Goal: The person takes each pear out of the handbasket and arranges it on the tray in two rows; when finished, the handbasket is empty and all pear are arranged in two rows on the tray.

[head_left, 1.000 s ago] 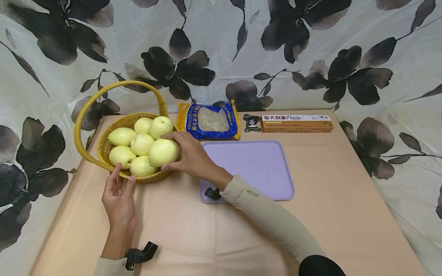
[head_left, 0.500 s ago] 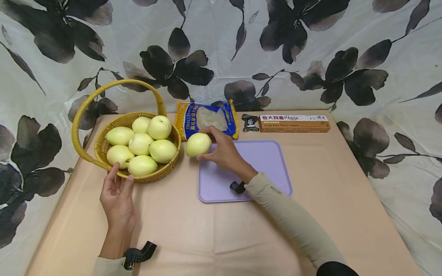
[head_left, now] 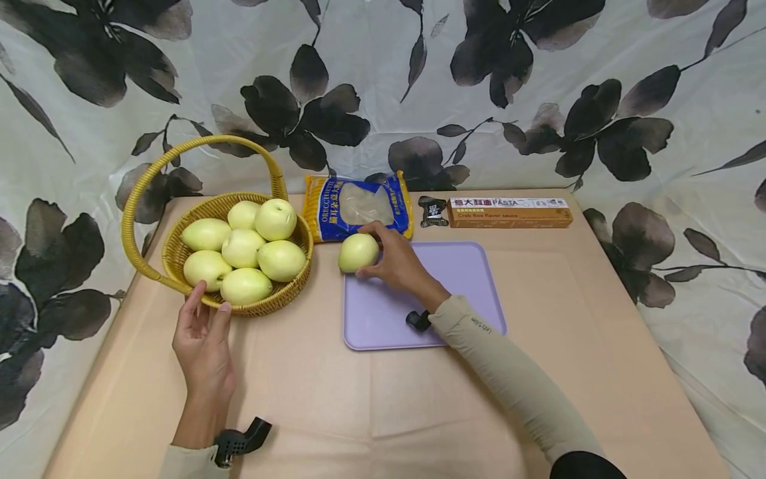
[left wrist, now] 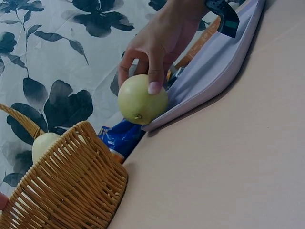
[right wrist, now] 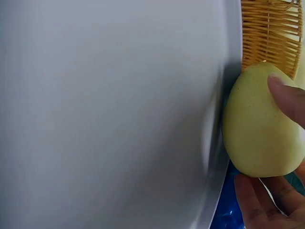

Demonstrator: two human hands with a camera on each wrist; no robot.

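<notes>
Fruit (head_left: 358,253): smooth oval, in R fingers (right wrist: 250,196) nr rimmed tray (head_left: 445,276).

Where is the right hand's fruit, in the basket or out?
Out. The right hand grips the pale green fruit by a corner of the purple tray; bare tabletop shows between it and the basket.

You have a pale yellow-green fruit (head_left: 358,253) in your right hand (head_left: 399,265), and the fruits (head_left: 246,287) in the basket (head_left: 293,290) near the table's far left corner share that colour. The basket is golden yellow, patterned by its weave. Your tray (head_left: 457,286) is plain lilac, the table (head_left: 311,399) peach. Along the table's far edge you see a blue packet (head_left: 365,205) with yellow ends, a black wrapper (head_left: 432,211) with pale print and, toward the far right corner, an orange-brown box (head_left: 510,214) with a white strip. Your sleeves (head_left: 509,366) are beige; the backdrop (head_left: 383,73) is whitish with black and grey flowers.
</notes>
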